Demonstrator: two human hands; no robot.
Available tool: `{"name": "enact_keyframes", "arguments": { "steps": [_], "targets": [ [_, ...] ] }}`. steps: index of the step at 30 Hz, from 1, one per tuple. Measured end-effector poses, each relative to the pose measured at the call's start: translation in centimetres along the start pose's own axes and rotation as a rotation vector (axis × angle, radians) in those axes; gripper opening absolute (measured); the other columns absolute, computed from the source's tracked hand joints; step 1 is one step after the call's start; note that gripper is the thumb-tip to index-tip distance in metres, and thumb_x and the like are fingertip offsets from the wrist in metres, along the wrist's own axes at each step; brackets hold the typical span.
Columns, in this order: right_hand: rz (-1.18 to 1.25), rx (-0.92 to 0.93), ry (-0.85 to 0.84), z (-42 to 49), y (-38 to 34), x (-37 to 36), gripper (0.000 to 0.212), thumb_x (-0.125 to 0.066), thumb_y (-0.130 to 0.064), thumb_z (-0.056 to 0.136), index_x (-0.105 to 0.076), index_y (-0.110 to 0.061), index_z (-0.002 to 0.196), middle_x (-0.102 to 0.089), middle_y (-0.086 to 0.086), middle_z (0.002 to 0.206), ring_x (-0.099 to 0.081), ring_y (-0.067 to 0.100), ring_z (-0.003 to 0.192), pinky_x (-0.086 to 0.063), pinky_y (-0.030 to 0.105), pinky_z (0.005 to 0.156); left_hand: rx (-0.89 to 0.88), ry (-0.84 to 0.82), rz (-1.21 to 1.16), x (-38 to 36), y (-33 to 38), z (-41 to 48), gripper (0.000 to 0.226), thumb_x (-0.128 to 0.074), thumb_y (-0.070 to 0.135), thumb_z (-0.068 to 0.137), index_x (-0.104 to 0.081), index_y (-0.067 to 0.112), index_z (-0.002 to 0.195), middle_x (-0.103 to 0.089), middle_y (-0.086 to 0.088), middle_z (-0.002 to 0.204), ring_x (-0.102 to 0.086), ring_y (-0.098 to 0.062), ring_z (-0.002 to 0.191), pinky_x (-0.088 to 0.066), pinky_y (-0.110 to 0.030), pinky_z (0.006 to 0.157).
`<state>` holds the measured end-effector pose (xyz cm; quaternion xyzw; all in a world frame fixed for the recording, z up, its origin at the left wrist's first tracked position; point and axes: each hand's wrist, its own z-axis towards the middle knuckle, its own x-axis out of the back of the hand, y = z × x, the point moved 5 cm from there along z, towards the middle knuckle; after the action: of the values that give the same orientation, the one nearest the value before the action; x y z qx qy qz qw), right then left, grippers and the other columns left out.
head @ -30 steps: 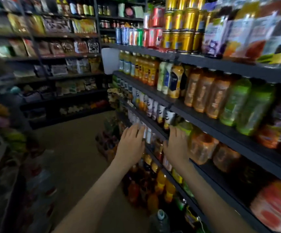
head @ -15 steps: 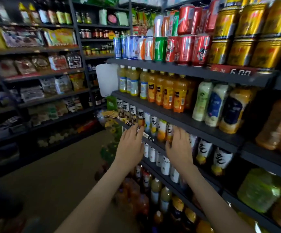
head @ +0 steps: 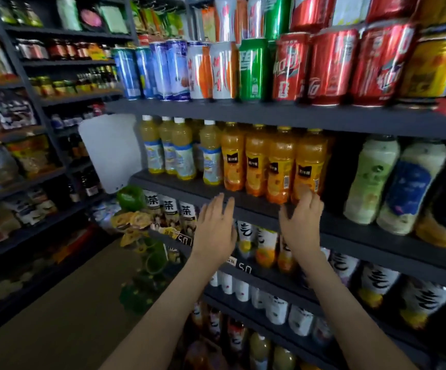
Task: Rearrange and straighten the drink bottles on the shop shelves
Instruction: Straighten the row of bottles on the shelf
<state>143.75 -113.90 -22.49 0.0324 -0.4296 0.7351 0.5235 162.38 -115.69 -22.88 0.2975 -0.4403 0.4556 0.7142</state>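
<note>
Left grip (head: 216, 231), right grip (head: 300, 228) lifted from tea bottles (head: 169, 212) to orange juice bottles (head: 269, 161); both spread, empty; straightening likely starts here.

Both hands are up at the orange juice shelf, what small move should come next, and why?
Probably close the right hand on the rightmost orange bottle and square it up: its fingers lie at that bottle's base, the left hand is open beside it, and neither holds anything.
</note>
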Motion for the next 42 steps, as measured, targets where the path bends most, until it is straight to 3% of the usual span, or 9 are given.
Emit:
{"name": "enact_keyframes", "arguments": {
  "steps": [5,9,14,17,21,26,31,35,42],
  "targets": [
    [0.035,-0.227,0.201,3.0,2.6,-0.4,0.075,-0.074,-0.014,0.077,-0.032,0.007,0.137,-0.043,0.026,0.127,-0.04,0.042,0.117,-0.029,0.04,0.101,-0.196,0.217,-0.037,-2.0,1.2,6.2,0.085,-0.072,0.028,0.078,-0.027,0.013,0.148,-0.03,-0.023,0.15,-0.033,-0.037,0.137,-0.032,-0.049,0.109],
    [0.099,-0.391,0.079,4.7,5.0,-1.3,0.082,-0.073,-0.022,0.081,-0.023,0.0,0.143,-0.042,0.022,0.136,-0.042,0.036,0.125,-0.041,0.045,0.1,-0.368,0.303,-0.018,-2.9,2.9,9.7,0.096,-0.078,0.035,0.073,-0.023,0.019,0.15,-0.016,-0.017,0.155,-0.019,-0.035,0.141,-0.021,-0.05,0.113],
    [-0.088,-0.403,-0.004,6.6,5.5,-1.9,0.068,-0.081,-0.031,0.071,-0.046,0.002,0.119,-0.055,0.019,0.115,-0.052,0.033,0.108,-0.039,0.031,0.082,-0.497,0.341,0.008,-4.1,4.1,13.0,0.114,-0.087,0.035,0.06,-0.017,0.022,0.15,-0.011,-0.011,0.156,-0.014,-0.033,0.142,-0.008,-0.05,0.114],
    [-0.118,-0.452,-0.09,6.7,6.1,-1.7,0.064,-0.077,-0.04,0.074,-0.048,-0.007,0.121,-0.058,0.01,0.117,-0.054,0.027,0.109,-0.042,0.032,0.084,-0.545,0.377,-0.004,-4.7,4.5,13.7,0.116,-0.088,0.029,0.059,-0.015,0.022,0.15,-0.01,-0.011,0.156,-0.011,-0.032,0.143,-0.003,-0.05,0.115],
    [-0.029,-0.481,-0.161,6.5,5.9,-0.9,0.06,-0.077,-0.036,0.075,-0.048,-0.015,0.124,-0.063,0.002,0.115,-0.059,0.018,0.104,-0.046,0.029,0.086,-0.536,0.41,-0.006,-5.4,4.6,13.9,0.116,-0.086,0.024,0.063,-0.012,0.021,0.151,-0.004,-0.011,0.158,0.007,-0.031,0.146,0.001,-0.049,0.116],
    [0.003,-0.52,-0.123,6.2,4.8,-1.3,0.064,-0.073,-0.027,0.08,-0.039,-0.015,0.133,-0.061,0.004,0.118,-0.06,0.021,0.106,-0.044,0.027,0.081,-0.548,0.437,-0.008,-5.2,4.7,14.2,0.117,-0.086,0.033,0.062,-0.012,0.02,0.152,0.009,-0.011,0.159,0.007,-0.031,0.146,0.002,-0.049,0.117],
    [-0.109,-0.363,0.144,4.9,-0.1,-0.5,0.057,-0.058,-0.029,0.091,-0.035,-0.006,0.137,-0.052,0.01,0.126,-0.05,0.027,0.117,-0.043,0.031,0.089,-0.612,0.474,-0.094,-2.6,4.0,13.8,0.108,-0.083,0.039,0.064,-0.02,0.019,0.15,0.005,-0.014,0.159,-0.003,-0.034,0.145,-0.002,-0.054,0.116],
    [-0.27,-0.021,0.284,4.3,-6.9,0.7,0.024,-0.06,-0.012,0.089,-0.05,-0.006,0.109,-0.055,0.004,0.097,-0.056,0.022,0.093,-0.04,0.023,0.071,-0.683,0.688,-0.353,3.4,0.2,13.0,0.053,-0.061,0.02,0.087,-0.046,0.013,0.137,-0.031,-0.016,0.144,-0.034,-0.032,0.132,-0.02,-0.049,0.115],
    [-0.25,0.358,0.355,9.1,-17.1,1.7,0.033,-0.049,-0.019,0.091,-0.048,-0.007,0.122,-0.057,0.006,0.099,-0.049,0.014,0.095,-0.037,0.018,0.084,-0.594,0.979,-0.396,11.0,-7.0,14.9,0.028,-0.055,0.009,0.087,-0.056,0.009,0.116,-0.061,-0.017,0.106,-0.054,-0.029,0.097,-0.044,-0.04,0.084]
  ]
}}
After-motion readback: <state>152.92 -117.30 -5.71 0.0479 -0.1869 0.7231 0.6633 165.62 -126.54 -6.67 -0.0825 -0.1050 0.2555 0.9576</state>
